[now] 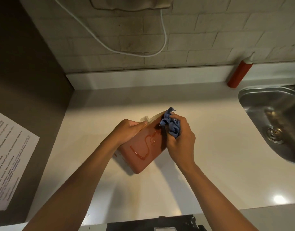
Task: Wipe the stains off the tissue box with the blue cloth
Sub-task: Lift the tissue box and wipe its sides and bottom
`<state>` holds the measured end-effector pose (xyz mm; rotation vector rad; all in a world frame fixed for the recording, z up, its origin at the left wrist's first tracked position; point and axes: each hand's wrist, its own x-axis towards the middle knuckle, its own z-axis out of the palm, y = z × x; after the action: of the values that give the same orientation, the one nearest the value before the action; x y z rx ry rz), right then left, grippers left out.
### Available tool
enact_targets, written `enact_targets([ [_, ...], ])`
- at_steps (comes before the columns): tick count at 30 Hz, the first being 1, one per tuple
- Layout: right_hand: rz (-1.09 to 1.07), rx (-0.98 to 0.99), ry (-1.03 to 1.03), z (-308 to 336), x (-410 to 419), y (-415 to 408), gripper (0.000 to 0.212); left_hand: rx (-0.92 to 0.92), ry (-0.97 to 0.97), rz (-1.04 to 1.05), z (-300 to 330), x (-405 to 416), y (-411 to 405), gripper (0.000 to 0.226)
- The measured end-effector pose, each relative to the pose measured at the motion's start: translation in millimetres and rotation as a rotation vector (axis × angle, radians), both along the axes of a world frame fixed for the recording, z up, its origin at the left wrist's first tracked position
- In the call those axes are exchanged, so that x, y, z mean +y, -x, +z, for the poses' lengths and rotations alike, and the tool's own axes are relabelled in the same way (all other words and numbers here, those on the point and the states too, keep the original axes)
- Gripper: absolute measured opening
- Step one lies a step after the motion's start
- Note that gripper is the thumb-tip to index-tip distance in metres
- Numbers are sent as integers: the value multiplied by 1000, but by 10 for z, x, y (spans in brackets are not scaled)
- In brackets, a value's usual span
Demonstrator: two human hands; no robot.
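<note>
Your left hand (129, 129) grips the far upper edge of the tissue box (144, 147), fingers curled over the edge and thumb laid along it. This holds the box tilted, with one long lower edge on the desk (210, 155) and the broad reddish face turned up toward you. Judgement: the tilt presents the stained face to the cloth and braces the box against the push of wiping.

Your right hand (180, 135) holds the blue cloth (171, 125) bunched, fingers closed round the wad. The cloth touches the box at its far right corner, above the stain (143, 150). The stain is a looping red line of sauce running down the face; most of it looks untouched, so the wiping appears barely begun.

Containers:
- Tissue box: a pale scrap, likely a tissue, shows just past your left fingers at the top; contents otherwise hidden.
- Red squeeze bottle (239, 72) stands against the back wall, well apart from the box. It looks full of red sauce, likely the source of the stain.
- Steel sink (253, 95) at right: the basin shows only its drain.
</note>
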<state>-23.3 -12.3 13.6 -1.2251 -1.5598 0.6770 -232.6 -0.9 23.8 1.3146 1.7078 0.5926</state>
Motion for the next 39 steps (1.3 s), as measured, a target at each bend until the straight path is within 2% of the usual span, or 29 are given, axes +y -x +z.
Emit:
enact_targets([
  [5, 185, -77, -25, -14, -156, -33, 54, 8, 2, 22, -2, 6, 8, 73],
  [8, 255, -48, 8, 35, -214, -106, 48, 5, -8, 24, 18, 1, 4, 65],
  [12, 101, 215, 36, 231, -160, -324, 30, -15, 13, 20, 58, -1, -10, 59],
  [15, 16, 207, -3, 352, -7, -373, 30, -24, 6, 24, 53, -10, -13, 55],
  [17, 10, 182, 18, 366, 77, -306, 32, -26, 4, 17, 25, -4, -2, 59],
  [22, -17, 223, 50, 295, 221, -144, 26, -49, 14, 12, -27, -8, -7, 93],
  [26, -46, 200, 84, 254, 349, -129, 20, -38, -2, -6, -72, 5, 4, 74],
  [30, 13, 126, 85, 260, 379, -88, 20, -13, 12, 2, -87, 24, 10, 87],
  [34, 57, 94, 36, 246, 294, -28, 24, 20, 3, -8, -70, 36, 6, 62],
  [36, 75, 85, 17, 213, 242, -27, 27, 29, -4, -11, -75, 33, -2, 64],
  [39, 96, 45, -12, 159, 168, 7, 36, 34, -9, -7, -107, 47, 7, 84],
])
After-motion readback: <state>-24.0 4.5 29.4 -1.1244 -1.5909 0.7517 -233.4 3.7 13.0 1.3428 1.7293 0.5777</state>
